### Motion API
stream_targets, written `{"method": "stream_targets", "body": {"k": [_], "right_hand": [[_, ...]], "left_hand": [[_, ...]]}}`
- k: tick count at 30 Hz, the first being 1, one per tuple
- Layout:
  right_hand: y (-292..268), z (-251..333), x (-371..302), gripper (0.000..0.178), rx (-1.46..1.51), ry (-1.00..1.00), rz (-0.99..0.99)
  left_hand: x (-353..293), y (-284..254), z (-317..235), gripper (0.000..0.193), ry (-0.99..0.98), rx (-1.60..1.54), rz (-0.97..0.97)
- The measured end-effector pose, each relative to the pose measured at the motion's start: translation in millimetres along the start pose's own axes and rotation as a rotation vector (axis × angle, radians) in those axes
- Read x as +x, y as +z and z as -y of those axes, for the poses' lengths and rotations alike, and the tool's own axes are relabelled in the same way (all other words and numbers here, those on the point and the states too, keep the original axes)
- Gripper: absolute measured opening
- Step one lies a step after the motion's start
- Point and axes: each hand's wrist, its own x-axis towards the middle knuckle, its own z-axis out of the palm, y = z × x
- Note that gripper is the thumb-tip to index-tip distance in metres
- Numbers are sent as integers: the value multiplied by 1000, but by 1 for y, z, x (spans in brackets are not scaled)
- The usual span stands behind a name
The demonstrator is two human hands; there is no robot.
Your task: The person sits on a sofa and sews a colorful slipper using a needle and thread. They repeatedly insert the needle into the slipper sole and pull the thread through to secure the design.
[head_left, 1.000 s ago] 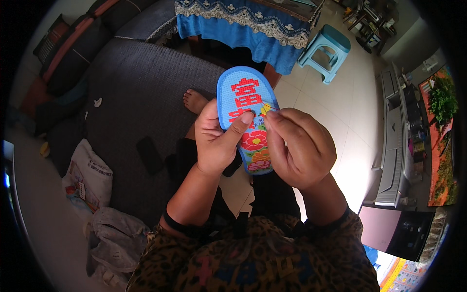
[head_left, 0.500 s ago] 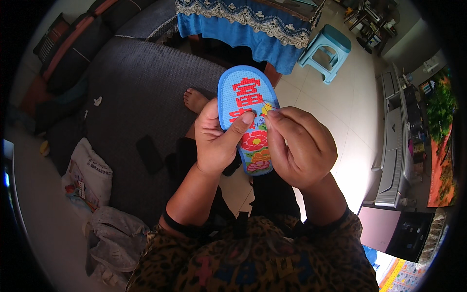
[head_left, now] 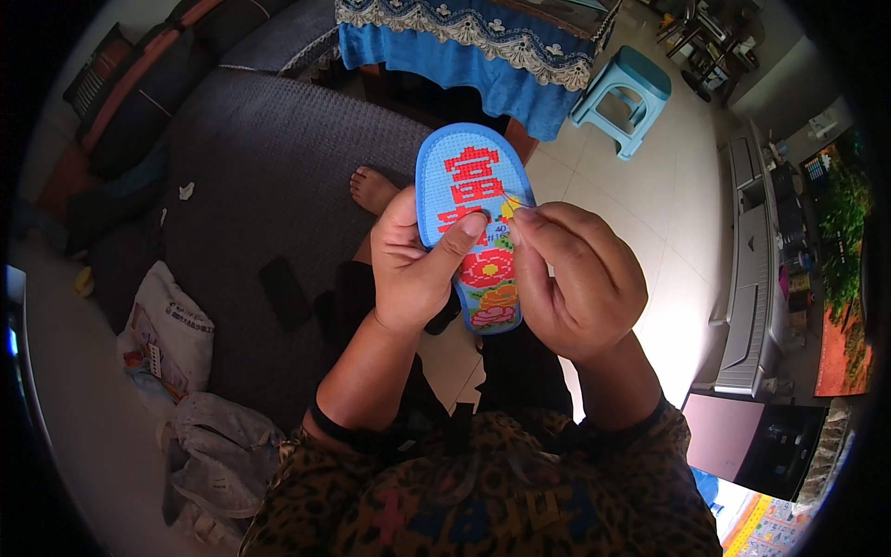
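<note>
An embroidered shoe insole [head_left: 473,181], light blue with a darker blue edge, is held upright in front of me, its wide end up. Red cross-stitched characters fill the upper part, and red, orange and pink flowers run down the narrower part. My left hand [head_left: 413,269] grips its left side, thumb flat across the front and fingers behind. At the right edge, my right hand [head_left: 587,278] pinches a thin needle [head_left: 510,197] between thumb and forefinger, by a small yellow stitched patch. The needle's tip meets the cloth near the red stitches; any thread is too fine to make out.
Below my hands are my dark-clad legs, with a bare foot [head_left: 373,191] on the grey quilted sofa [head_left: 269,139]. A dark phone-like object [head_left: 284,292] and a white bag [head_left: 172,325] lie left. A teal stool [head_left: 626,97] stands beyond, beside a blue-draped table [head_left: 445,65].
The insole has tilted very slightly, and my right hand has shifted a little to the right. Both hands keep the same hold.
</note>
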Motion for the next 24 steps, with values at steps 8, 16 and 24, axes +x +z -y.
{"method": "stream_targets", "body": {"k": [8, 16, 24], "right_hand": [[0, 0, 1, 18, -9, 7, 15], [-2, 1, 2, 20, 13, 42, 28], [-2, -1, 3, 19, 43, 96, 68]], "left_hand": [[0, 0, 0, 23, 21, 27, 3], [-1, 0, 1, 23, 43, 111, -14], [-1, 0, 1, 22, 55, 180, 10]]}}
